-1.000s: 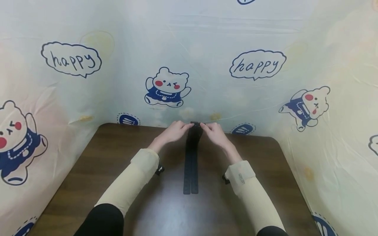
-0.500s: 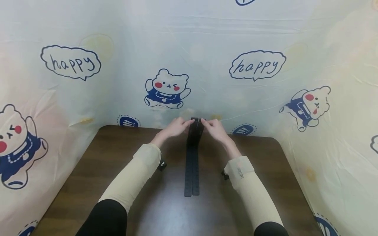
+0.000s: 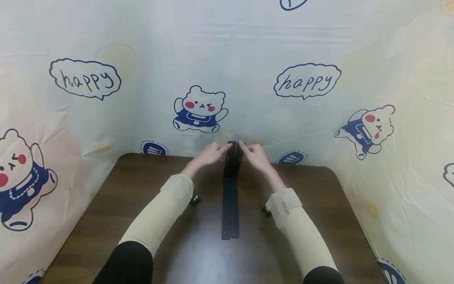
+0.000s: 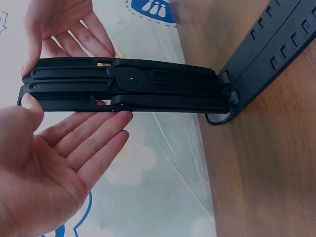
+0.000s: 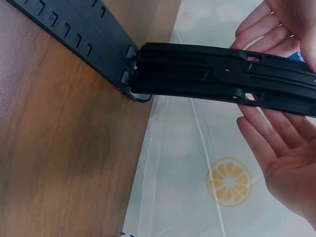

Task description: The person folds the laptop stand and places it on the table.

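Note:
A black folding laptop stand (image 3: 230, 209), made of two slotted bars side by side, lies along the table with its back section (image 4: 163, 86) raised at the hinge. My left hand (image 3: 211, 153) pinches the left edge near the raised top, thumb in front and fingers behind. On the opposite edge, my right hand (image 3: 257, 156) pinches it the same way. In the left wrist view the thumb (image 4: 32, 111) presses near the free end. The fingers (image 5: 281, 133) of my right hand spread behind the raised section in the right wrist view.
The brown wooden table (image 3: 142, 221) ends just behind the stand. A pale cloth (image 3: 248, 47) with cartoon bears and "happy" lettering hangs around its back and sides. Dark wrist cameras show below both cuffs.
The back section has tilted further up at its hinge, and its top end now stands a little higher in view. Both hands have kept their hold on it.

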A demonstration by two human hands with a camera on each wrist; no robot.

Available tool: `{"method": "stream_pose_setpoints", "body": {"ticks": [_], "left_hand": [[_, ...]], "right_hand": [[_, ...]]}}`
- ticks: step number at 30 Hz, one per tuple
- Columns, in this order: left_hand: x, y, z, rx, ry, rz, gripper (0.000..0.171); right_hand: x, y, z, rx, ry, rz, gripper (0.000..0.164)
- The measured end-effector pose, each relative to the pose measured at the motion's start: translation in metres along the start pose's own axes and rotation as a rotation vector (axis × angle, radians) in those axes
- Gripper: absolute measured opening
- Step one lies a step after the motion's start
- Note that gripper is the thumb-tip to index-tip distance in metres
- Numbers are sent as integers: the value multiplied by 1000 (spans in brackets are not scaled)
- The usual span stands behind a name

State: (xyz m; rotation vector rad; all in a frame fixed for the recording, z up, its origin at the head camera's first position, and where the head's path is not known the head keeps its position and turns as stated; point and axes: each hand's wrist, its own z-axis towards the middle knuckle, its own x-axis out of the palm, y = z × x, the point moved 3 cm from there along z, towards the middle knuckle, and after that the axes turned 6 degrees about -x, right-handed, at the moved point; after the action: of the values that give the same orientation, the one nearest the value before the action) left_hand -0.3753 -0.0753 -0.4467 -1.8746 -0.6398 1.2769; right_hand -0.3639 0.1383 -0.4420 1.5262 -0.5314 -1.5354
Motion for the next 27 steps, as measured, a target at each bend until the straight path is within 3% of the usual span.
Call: {"method": "stream_pose_setpoints", "body": {"ticks": [8, 13, 20, 27], "left_hand": [[4, 1, -2, 0, -20, -3, 73], [5, 2, -3, 36, -43, 22, 77], [8, 9, -4, 77, -72, 32, 67], [10, 15, -12, 76, -25, 38, 65]], "right_hand": [[3, -8, -3, -8, -9, 28, 70], [5, -11, -5, -13, -19, 71, 64], [4, -7, -7, -61, -37, 48, 57], [3, -18, -11, -55, -17, 143, 55]]}}
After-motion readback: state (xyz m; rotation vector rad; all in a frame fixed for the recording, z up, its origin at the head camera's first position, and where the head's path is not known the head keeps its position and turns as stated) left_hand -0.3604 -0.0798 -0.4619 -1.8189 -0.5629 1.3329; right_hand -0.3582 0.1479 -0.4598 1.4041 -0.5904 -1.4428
